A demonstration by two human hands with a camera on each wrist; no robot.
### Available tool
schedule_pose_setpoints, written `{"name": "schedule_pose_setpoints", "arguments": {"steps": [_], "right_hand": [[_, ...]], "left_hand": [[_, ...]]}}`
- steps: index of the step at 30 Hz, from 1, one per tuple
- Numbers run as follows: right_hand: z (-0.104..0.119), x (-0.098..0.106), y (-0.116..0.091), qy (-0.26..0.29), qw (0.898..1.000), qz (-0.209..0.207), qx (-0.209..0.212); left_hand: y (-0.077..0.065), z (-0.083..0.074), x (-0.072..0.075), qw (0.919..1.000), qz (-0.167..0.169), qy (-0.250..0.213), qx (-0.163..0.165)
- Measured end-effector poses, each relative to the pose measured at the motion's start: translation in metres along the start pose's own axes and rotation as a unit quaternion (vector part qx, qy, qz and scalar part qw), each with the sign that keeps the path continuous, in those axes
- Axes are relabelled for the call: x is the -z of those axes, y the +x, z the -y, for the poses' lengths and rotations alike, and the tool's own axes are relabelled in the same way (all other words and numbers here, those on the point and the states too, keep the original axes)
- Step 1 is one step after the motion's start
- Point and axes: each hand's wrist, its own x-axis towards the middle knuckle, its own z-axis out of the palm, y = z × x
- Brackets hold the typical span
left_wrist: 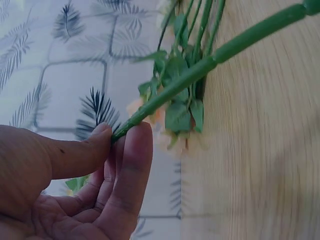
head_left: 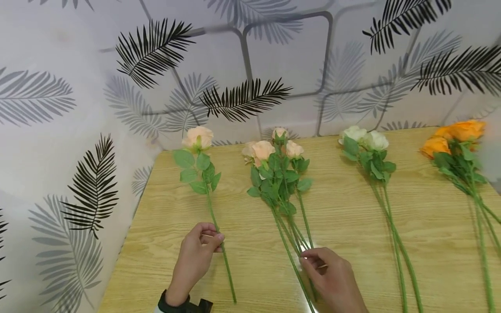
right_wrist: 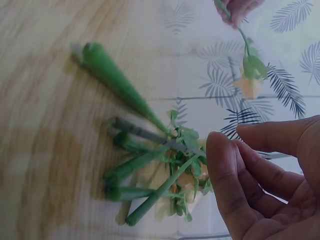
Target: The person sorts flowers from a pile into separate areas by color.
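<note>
My left hand (head_left: 197,252) pinches the green stem of a single peach rose (head_left: 198,139) between thumb and fingers. In the left wrist view that stem (left_wrist: 190,77) slants up to the right from the fingertips. My right hand (head_left: 332,274) is beside the lower stems of a bunch of peach roses (head_left: 263,151). The right wrist view shows its fingers (right_wrist: 225,170) loosely bent, with no stem between them. Several stem ends (right_wrist: 117,82) of this bunch lie near the fingertips. Whether the fingertips touch a stem, I cannot tell.
White roses (head_left: 375,141) with crossed long stems lie to the right of the peach bunch. Orange roses (head_left: 463,132) lie at the far right. All are on a wood-grain table (head_left: 156,226), whose back edge meets a leaf-patterned wall covering (head_left: 285,56).
</note>
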Motion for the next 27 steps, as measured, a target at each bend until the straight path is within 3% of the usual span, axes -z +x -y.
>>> {"name": "schedule_pose_setpoints", "arguments": {"steps": [5,9,12,13,17,23,27], "right_hand": [[-0.001,-0.007,-0.002,0.036,0.999,0.010,0.000],[-0.007,-0.013,-0.002,0.061,0.997,0.018,0.053],[-0.003,-0.013,-0.002,0.075,0.993,0.052,0.070],[0.001,-0.010,-0.003,0.076,0.993,0.068,0.053],[0.008,-0.007,-0.003,0.089,0.990,0.101,0.052],[0.010,-0.007,-0.003,0.109,0.984,0.116,0.081],[0.004,-0.012,-0.003,0.106,0.980,0.113,0.126]], "left_hand": [[-0.003,-0.012,-0.018,0.9989,0.020,-0.034,-0.025],[-0.004,-0.020,-0.031,0.9973,0.041,-0.051,-0.035],[-0.005,-0.026,-0.038,0.9958,0.058,-0.061,-0.035],[-0.005,-0.028,-0.040,0.9954,0.064,-0.062,-0.035],[-0.005,-0.034,-0.047,0.9932,0.086,-0.061,-0.048],[-0.005,-0.039,-0.055,0.9901,0.115,-0.060,-0.054],[-0.005,-0.039,-0.060,0.9878,0.130,-0.064,-0.058]]}}
